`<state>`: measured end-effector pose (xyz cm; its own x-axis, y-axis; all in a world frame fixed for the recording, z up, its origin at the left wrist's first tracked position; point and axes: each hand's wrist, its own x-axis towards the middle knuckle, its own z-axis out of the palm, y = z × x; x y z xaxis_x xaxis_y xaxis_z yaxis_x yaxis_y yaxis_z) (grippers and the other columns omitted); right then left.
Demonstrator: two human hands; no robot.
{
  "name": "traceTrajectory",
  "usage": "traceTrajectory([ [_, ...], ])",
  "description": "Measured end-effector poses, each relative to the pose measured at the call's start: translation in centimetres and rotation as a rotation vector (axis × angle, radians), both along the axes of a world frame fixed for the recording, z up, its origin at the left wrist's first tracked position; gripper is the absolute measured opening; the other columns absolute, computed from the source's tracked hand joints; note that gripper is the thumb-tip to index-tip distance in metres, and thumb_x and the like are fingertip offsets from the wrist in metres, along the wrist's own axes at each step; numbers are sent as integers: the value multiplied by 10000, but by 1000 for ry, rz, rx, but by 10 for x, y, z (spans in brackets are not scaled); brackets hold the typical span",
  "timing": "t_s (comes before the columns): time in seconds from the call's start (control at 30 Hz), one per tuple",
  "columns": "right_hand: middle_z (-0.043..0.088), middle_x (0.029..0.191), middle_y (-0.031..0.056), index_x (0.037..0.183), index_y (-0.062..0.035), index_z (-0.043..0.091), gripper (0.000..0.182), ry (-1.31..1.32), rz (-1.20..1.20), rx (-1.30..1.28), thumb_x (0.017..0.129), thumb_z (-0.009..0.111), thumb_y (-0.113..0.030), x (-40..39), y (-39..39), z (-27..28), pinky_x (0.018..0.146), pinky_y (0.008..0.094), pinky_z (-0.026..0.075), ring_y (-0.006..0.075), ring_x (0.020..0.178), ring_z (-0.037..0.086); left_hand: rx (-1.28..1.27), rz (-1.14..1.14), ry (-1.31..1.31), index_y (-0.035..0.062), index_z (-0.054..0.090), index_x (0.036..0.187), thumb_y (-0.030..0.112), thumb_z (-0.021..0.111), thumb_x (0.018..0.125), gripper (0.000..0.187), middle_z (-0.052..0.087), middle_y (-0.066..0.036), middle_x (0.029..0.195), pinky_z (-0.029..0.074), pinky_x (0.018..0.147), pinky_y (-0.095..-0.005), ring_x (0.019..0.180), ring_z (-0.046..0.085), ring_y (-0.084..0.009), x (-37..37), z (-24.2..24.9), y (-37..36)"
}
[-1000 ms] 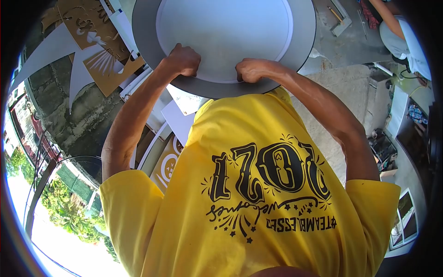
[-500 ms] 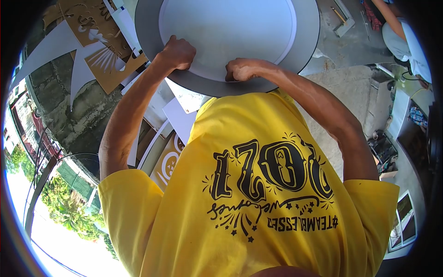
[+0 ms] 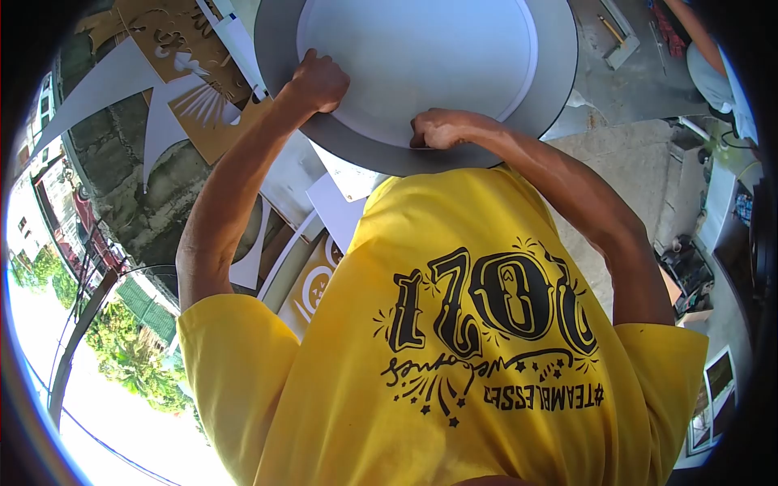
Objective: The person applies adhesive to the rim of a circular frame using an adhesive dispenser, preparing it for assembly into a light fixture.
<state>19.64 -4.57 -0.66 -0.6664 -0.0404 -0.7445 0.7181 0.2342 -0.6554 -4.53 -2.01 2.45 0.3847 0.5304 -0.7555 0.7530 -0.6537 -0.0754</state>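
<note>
A large round panel (image 3: 421,65) fills the top of the view, with a wide grey border (image 3: 553,77) around a paler inner circle. A thin raised white edge (image 3: 531,57) runs around that circle. My left hand (image 3: 322,81) is closed in a fist over the left part of this edge, knuckles up. Lower and nearer my body, my right hand (image 3: 442,128) is closed at the near part of the same edge, thumb side inward. Both sets of fingertips are hidden, so what they pinch cannot be made out. The panel's near side lies close to my yellow shirt (image 3: 454,219).
Brown cut-out boards (image 3: 207,121) and white sheet pieces (image 3: 105,89) lie at the left. A pencil (image 3: 612,28) rests at the upper right, near another person's arm (image 3: 695,32). Dark equipment (image 3: 687,271) sits on the right, above a framed window pane (image 3: 717,397).
The whole view has shifted slightly, so things appear farther right. Along the inner edge, my left hand has moved a little away from my body. My right hand stays about where it was.
</note>
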Motion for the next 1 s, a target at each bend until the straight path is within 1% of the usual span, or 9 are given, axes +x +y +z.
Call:
traceTrajectory([
  [0.17, 653, 950, 204, 999, -66, 724, 340, 41, -25, 33, 763, 485, -12, 3, -7, -19, 762, 434, 470, 349, 885, 607, 102, -69, -17, 152, 739, 780, 205, 638, 816, 119, 696, -32, 793, 417, 859, -426, 957, 623, -211, -6, 5, 9],
  [0.23, 655, 948, 202, 987, -66, 726, 344, 37, -6, 23, 756, 479, -5, 3, -4, -16, 755, 438, 473, 350, 878, 608, 12, -29, 101, 164, 746, 894, 141, 615, 851, 140, 714, -13, 909, 374, 954, -431, 1080, 586, -193, -1, 9, 11],
  [0.37, 659, 931, 196, 956, -58, 725, 343, 59, -1, 23, 740, 468, 13, 3, -4, -14, 730, 447, 478, 354, 850, 608, 32, -56, 114, 166, 746, 900, 135, 613, 851, 145, 714, -18, 910, 373, 956, -432, 1067, 590, -195, -2, 17, 15],
  [0.47, 658, 904, 198, 926, -47, 718, 322, 50, -41, 19, 729, 470, 12, 3, -6, -17, 715, 451, 471, 356, 826, 606, 30, -52, 97, 153, 746, 893, 131, 610, 850, 144, 714, -20, 913, 380, 949, -439, 1063, 590, -204, -4, 12, 11],
  [0.53, 658, 899, 200, 918, -43, 714, 313, 41, -28, 15, 729, 471, 8, 3, -6, -10, 713, 452, 469, 358, 820, 605, 63, -111, -12, 135, 729, 772, 191, 643, 826, 116, 683, -28, 767, 411, 832, -428, 979, 590, -207, -9, 4, 1],
  [0.63, 655, 891, 203, 908, -39, 709, 301, 38, -9, 23, 724, 473, 0, 3, -2, -14, 708, 454, 464, 361, 815, 603, -24, -55, -97, 119, 717, 748, 168, 636, 825, 123, 673, -40, 747, 415, 810, -429, 952, 592, -214, -7, -3, -9],
  [0.8, 652, 885, 205, 910, -40, 706, 299, 45, 24, 30, 714, 482, -10, 3, -6, -12, 706, 453, 461, 367, 815, 596, -58, -58, -110, 102, 702, 720, 140, 625, 826, 136, 666, -48, 732, 420, 787, -427, 924, 598, -216, 12, 3, -23],
  [0.87, 649, 885, 208, 925, -43, 708, 309, 56, -40, 35, 711, 487, -14, 4, -6, -15, 708, 451, 461, 369, 821, 598, -67, -32, -128, 101, 699, 715, 134, 624, 826, 138, 664, -49, 728, 421, 783, -428, 915, 598, -214, 19, 4, -23],
  [1.0, 652, 913, 206, 946, -47, 711, 317, 5, 18, 26, 720, 491, -20, 3, -1, 1, 732, 447, 464, 366, 851, 603, -103, -22, -155, 97, 699, 718, 119, 613, 833, 145, 667, -52, 742, 418, 788, -421, 914, 600, -206, 31, 5, -28],
])
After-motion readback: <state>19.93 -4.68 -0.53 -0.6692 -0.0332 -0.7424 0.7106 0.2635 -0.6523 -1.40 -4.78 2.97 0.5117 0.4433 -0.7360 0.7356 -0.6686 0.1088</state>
